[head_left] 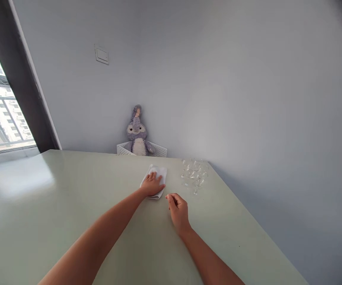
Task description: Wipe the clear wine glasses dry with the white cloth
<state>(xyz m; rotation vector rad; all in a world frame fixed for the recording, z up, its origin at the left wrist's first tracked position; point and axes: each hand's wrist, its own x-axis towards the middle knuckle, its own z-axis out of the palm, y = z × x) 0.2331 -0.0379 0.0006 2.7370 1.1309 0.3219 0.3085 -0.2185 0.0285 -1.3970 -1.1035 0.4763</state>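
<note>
Flat on a folded white cloth lies my left hand, its fingers spread. The cloth rests on the pale green table. Just right of the cloth, my right hand is closed, with thumb and fingertips pressed together. Whether anything is between those fingers I cannot make out. Beyond my right hand sits a cluster of clear, shiny transparent pieces near the table's far right corner; their exact kind is too small to tell.
Behind the table's far edge, a purple and white plush toy sits in a white perforated basket in the wall corner. A grey wall runs along the right side. A window is at the left, and a switch is on the wall.
</note>
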